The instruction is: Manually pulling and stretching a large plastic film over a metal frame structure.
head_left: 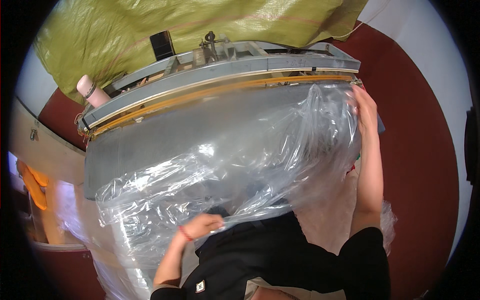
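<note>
We've got the left hand point(201, 226) low and near our body, fingers curled, pinching the near edge of the clear plastic film point(167, 182). Red bracelet point(186, 233) on that wrist. Right hand point(366, 109) is reached out to the far right corner, fingers bent against the film; a bit blurred, so we can't tell if it's closed on it.

Film is spread creased over the grey worktop point(115, 155), bunched into tall folds by the right hand and spilling off the near side at left. Bare grey shows at the left and along the back.

Behind that, orange strip point(240, 84) runs along the far edge, against a grey metal frame point(300, 64). Pink bottle point(92, 90) leans at the frame's left end; dark phone point(162, 45) is tilted up at its back edge. Yellow-green sheet point(210, 17) hangs behind. Dark red floor point(415, 150) on our right.
</note>
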The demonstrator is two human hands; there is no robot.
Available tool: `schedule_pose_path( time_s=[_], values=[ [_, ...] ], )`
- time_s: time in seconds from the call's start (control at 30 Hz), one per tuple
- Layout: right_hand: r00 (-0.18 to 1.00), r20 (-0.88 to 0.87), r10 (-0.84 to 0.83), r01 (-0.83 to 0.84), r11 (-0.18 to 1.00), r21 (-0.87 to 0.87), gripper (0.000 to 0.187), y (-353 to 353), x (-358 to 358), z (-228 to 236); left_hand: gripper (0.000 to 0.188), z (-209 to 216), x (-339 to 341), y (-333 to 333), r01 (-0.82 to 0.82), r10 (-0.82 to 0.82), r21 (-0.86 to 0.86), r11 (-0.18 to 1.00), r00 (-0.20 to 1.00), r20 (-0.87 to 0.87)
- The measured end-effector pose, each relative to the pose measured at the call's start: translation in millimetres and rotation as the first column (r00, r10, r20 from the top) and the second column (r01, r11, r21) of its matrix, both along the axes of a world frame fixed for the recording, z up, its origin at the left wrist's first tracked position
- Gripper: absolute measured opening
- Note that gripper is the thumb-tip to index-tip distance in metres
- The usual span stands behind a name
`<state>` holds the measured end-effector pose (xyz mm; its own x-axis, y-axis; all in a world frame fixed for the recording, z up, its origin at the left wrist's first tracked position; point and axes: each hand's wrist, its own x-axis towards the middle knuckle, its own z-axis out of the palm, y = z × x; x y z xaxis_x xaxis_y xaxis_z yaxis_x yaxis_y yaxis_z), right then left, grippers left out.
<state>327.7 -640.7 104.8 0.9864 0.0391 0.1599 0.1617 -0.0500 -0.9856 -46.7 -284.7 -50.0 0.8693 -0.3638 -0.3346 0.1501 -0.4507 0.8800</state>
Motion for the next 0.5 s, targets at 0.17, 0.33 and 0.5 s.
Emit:
schedule_pose_path(
  time_s=[0.17, 0.33, 0.5],
  values=[
    [0.68, -0.14, 0.72, -0.728, 0.64, -0.244, 0.047, 103, -39, 85, 0.02, 20, -96, 185, -0.788, 0.921, -0.477, 0.389, 0.325, 0.214],
    [0.567, -0.277, 0.776, -0.736, 0.327, -0.592, 0.024, 202, -67, 108, 0.039, -9, -262, 349, -0.869, 0.718, -0.221, -0.443, -0.491, 0.493],
    [0.496, -0.373, 0.784, -0.836, 0.315, -0.449, 0.036, 236, -83, 117, 0.025, 193, -40, 123, -0.884, 0.531, -0.456, 0.108, -0.337, 0.778]
  ],
)
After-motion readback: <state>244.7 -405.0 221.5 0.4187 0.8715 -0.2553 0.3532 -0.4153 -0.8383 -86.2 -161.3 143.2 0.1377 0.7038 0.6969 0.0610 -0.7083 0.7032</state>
